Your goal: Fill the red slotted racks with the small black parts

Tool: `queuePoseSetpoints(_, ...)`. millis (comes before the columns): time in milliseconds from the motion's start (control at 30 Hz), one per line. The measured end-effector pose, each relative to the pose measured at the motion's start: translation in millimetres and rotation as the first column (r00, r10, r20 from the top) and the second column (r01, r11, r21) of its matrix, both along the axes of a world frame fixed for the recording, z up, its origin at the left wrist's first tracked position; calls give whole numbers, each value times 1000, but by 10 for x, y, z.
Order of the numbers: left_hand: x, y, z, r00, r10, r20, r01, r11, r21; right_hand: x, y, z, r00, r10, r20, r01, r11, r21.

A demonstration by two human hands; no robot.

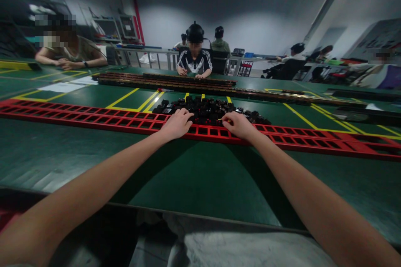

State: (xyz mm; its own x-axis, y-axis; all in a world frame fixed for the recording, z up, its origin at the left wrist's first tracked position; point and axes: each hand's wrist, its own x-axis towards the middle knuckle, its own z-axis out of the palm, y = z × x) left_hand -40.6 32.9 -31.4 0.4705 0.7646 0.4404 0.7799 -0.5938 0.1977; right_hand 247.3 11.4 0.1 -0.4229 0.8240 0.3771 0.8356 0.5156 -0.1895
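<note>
A long red slotted rack (94,117) runs across the green table. Behind its middle lies a pile of small black parts (209,110). My left hand (177,123) rests over the rack with its fingers curled, the fingertips reaching the near edge of the pile. My right hand (238,125) sits on the rack beside the pile, fingers pinched together on something small that I cannot make out.
Yellow lines mark the green table (194,175). Dark long racks (163,80) lie further back, where a person in a striped jacket (194,60) works opposite. Another person (67,52) sits at the far left, others at the right.
</note>
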Motion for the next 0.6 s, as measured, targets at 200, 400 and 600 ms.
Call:
queuePoseSetpoints(200, 19, -40, 17, 1000, 4, 6, -4, 1000, -5, 9, 11, -16, 1000, -6, 18, 6, 1000, 6)
queuePoseSetpoints(400, 17, -40, 28, 1000, 16, -21, -16, 1000, 0, 7, 7, -14, 1000, -5, 27, 5, 1000, 3)
queuePoseSetpoints(600, 19, -31, 38, 999, -52, -10, 53, 998, 24, 3, 3, -3, 1000, -6, 22, 5, 1000, 9)
